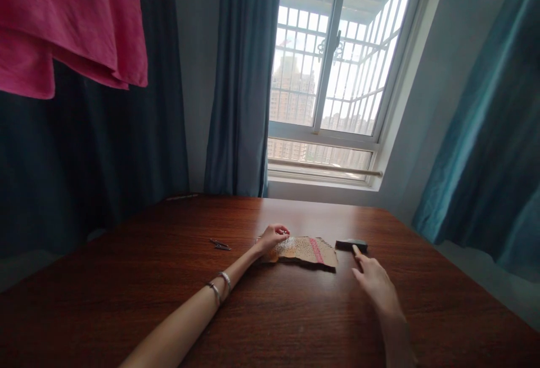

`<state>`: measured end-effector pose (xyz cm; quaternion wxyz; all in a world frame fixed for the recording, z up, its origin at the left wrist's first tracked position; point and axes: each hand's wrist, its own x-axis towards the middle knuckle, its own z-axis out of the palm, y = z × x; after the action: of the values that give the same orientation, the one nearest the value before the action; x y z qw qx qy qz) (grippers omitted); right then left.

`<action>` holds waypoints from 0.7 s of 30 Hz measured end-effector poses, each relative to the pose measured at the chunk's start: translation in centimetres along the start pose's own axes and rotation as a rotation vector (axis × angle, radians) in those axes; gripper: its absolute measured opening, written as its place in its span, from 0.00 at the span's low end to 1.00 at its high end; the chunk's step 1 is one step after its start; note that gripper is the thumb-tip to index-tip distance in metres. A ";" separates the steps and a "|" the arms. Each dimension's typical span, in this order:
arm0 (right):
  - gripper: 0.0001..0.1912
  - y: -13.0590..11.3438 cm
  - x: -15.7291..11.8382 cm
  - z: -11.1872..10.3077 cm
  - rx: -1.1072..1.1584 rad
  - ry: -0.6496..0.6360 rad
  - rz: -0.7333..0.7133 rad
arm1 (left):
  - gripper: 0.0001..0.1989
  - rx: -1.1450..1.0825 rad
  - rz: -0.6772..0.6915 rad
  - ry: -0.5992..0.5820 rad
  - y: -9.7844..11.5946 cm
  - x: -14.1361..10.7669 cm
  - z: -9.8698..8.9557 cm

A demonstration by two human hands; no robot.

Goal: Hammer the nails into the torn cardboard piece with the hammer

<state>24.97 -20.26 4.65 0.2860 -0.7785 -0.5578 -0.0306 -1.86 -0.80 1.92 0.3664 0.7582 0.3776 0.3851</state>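
Note:
A piece of corrugated cardboard lies on the table, with small dots, a pink-red strip and an orange patch on its face. My left hand is over its left end, thumb and fingers pinched on a thin, pin-like piece too small to name surely. To the right of the cardboard is what looks like a hammer, its dark, block-like head level with the cardboard's right end. Fingers closed, my right hand is behind that head at the handle, which it mostly hides.
Two small, dark, slender tools lie left of the cardboard on the brown wooden table. Beyond the table's far edge are a barred window and blue curtains. A pink cloth hangs at upper left.

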 end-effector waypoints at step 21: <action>0.18 1.1 -7.1 -2.2 0.779 -0.074 0.407 | 0.12 -0.045 -0.023 0.004 0.1 -0.3 0.2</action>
<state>23.91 -27.57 3.43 0.5380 -0.7073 -0.3730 0.2669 -1.76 -1.13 1.80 0.3868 0.7447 0.3783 0.3907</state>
